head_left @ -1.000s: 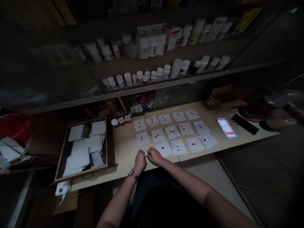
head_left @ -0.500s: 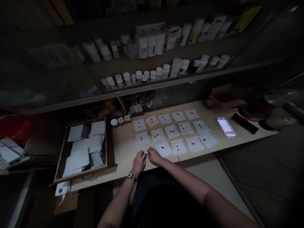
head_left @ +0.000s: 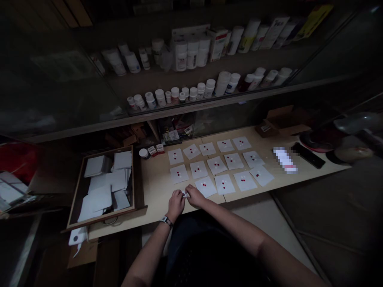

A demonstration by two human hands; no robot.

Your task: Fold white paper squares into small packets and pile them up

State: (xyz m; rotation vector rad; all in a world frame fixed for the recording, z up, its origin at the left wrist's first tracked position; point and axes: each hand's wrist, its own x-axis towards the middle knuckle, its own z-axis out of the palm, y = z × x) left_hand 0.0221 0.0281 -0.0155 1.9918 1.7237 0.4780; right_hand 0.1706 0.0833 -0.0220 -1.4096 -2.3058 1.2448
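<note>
My left hand (head_left: 176, 202) and my right hand (head_left: 194, 196) meet over the front edge of the table. Their fingers are closed on a small piece of white paper (head_left: 186, 195), mostly hidden by the fingertips; it looks folded. Close by to the right lies a flat paper square (head_left: 211, 189) with red and white pills on it. More such squares with pills are laid out in rows, among them one paper square (head_left: 178, 179) just beyond my left hand and another paper square (head_left: 226, 189) farther right.
An open drawer (head_left: 139, 199) of blank white papers (head_left: 101, 199) juts out at left. A white-capped jar (head_left: 144, 154) and small boxes stand behind. Phones, including a black phone (head_left: 309, 155), and a cardboard box (head_left: 281, 123) lie at right. Pill bottles (head_left: 160, 98) line the shelves above.
Both hands stay in nearly the same place, fingers shifting slightly. A little more of the white paper shows between them. The papers on the table have not moved.
</note>
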